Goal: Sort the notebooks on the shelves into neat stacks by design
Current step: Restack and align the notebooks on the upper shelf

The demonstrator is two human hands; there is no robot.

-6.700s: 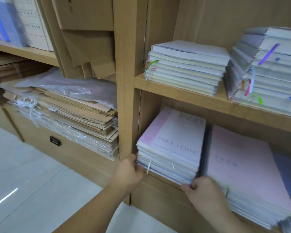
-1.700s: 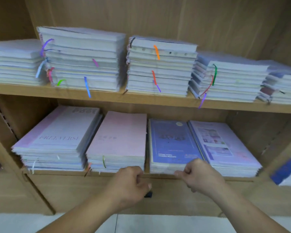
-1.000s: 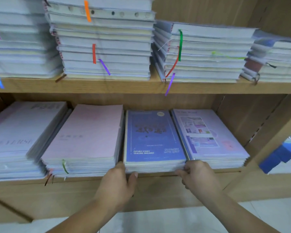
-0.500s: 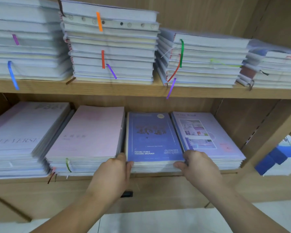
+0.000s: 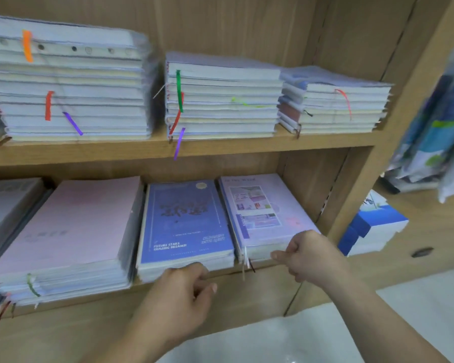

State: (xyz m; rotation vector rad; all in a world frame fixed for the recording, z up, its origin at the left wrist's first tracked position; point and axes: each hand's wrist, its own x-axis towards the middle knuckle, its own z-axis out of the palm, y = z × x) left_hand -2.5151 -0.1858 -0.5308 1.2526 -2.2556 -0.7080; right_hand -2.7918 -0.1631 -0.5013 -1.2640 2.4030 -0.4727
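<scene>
Step in hand: squaring stacks on lower shelf point(image 5: 228, 274). My left hand point(image 5: 184, 292) at front edge of blue stack point(image 5: 186, 221), my right hand point(image 5: 308, 254) at front of lilac stack point(image 5: 260, 205). Fingers of both curled; gripping or just pushing, cannot tell. Next, I judge: nudge lilac stack flush beside blue.

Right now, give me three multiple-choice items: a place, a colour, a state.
1. The blue stack lies: A between the pink stack and the lilac stack; B on the upper shelf; C far left.
2. Top ribbon on the punched-hole stack: A green; B orange; C black.
3. The right hand is: A flat on a cover; B out of view; C curled on the lilac stack's front edge.
1 A, pink on its left, lilac on its right; 2 B, orange beside the holes; 3 C, knuckles bent there.
</scene>
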